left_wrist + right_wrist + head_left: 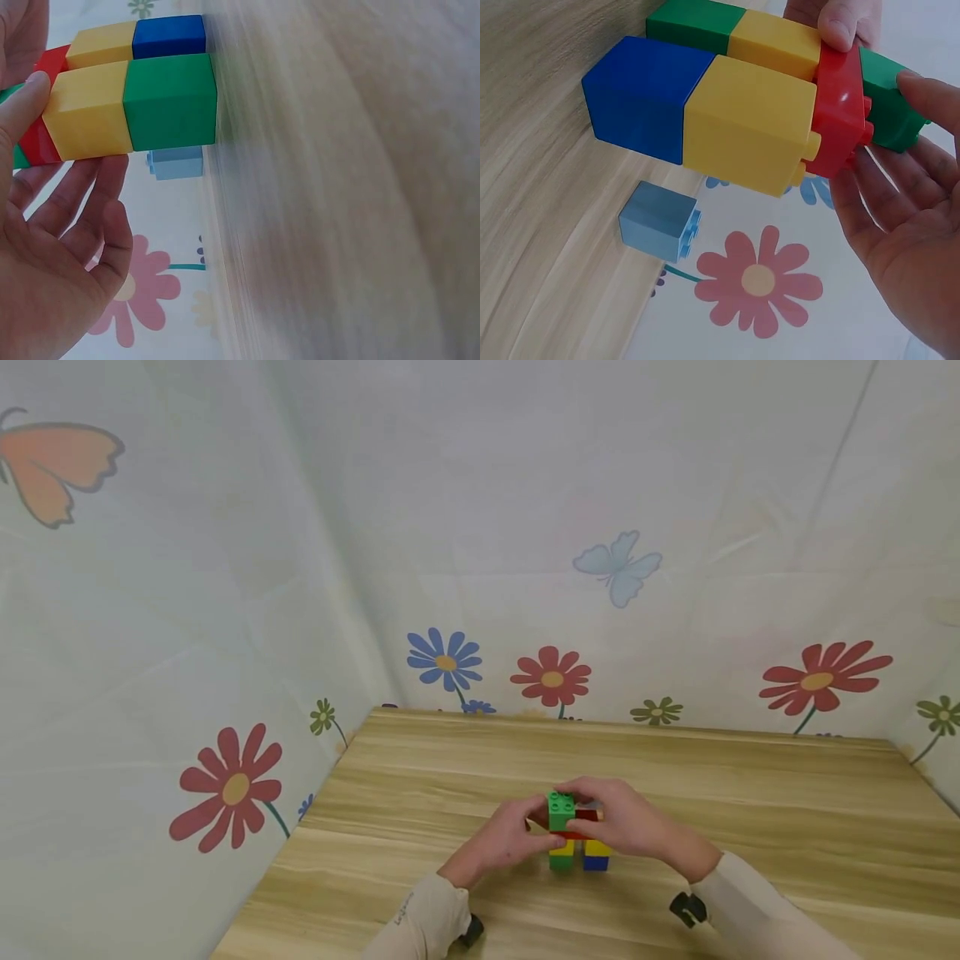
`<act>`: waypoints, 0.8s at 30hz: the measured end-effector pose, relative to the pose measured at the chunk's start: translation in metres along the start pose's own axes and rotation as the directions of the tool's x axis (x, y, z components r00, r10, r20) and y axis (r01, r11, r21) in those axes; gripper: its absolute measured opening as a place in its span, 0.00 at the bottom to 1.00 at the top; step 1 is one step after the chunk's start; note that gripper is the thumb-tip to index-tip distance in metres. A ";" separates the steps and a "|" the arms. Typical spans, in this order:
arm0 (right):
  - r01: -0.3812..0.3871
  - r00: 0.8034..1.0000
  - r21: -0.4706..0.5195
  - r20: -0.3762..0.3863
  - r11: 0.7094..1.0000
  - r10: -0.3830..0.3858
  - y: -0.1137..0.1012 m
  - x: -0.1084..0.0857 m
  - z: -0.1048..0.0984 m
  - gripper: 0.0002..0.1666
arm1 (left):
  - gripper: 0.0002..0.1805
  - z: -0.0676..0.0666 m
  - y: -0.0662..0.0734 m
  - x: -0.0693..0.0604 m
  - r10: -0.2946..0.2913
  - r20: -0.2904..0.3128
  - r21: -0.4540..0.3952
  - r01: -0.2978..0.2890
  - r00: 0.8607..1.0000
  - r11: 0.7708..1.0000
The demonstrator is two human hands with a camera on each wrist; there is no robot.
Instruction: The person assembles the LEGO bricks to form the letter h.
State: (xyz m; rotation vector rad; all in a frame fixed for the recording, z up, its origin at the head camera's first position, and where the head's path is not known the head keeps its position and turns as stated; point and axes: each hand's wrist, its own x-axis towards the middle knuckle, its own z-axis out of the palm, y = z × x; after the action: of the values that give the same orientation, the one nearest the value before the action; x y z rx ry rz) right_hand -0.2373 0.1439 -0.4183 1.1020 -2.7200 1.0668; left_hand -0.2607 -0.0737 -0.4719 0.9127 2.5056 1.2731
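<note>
Toy building blocks stand joined as two short columns on the table. One column has a green block (171,103) under a yellow block (88,111); the other has a blue block (649,97) under a yellow block (750,120). Across the top lies a red block (844,97), with an upper green block (561,810) on its left end. My left hand (512,839) holds the left column, thumb near the red-yellow joint and fingers behind. With thumb and fingers, my right hand (626,818) grips the upper green block. Some studs of the right yellow block show beside the red one.
A light blue block (658,221) stands apart on the wooden table (450,760), behind the columns. Beyond the table's far edge hangs a pale cloth (487,527) printed with flowers and butterflies.
</note>
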 end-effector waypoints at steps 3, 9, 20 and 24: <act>-0.009 1.000 0.013 -0.006 1.000 0.009 0.004 -0.002 -0.003 0.26 | 0.14 0.000 0.000 0.000 0.002 -0.001 -0.006 -0.002 1.000 1.000; -0.013 0.998 0.031 -0.068 0.999 0.015 0.018 -0.007 -0.014 0.23 | 0.15 0.000 -0.001 0.001 -0.017 0.001 -0.011 0.017 1.000 1.000; -0.190 0.977 -0.058 -0.105 0.980 0.183 0.065 0.003 -0.016 0.23 | 0.15 -0.001 0.000 0.003 -0.045 0.011 -0.020 0.046 0.999 0.999; -0.251 0.967 -0.067 -0.054 0.966 0.248 0.078 0.008 -0.008 0.26 | 0.15 -0.001 -0.001 0.003 -0.029 0.015 -0.021 0.030 0.999 0.999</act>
State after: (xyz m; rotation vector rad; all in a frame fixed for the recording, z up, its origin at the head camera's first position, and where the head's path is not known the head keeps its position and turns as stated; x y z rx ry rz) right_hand -0.2936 0.1847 -0.4563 0.7302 -2.8921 0.9934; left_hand -0.2638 -0.0732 -0.4712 0.8743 2.4802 1.2762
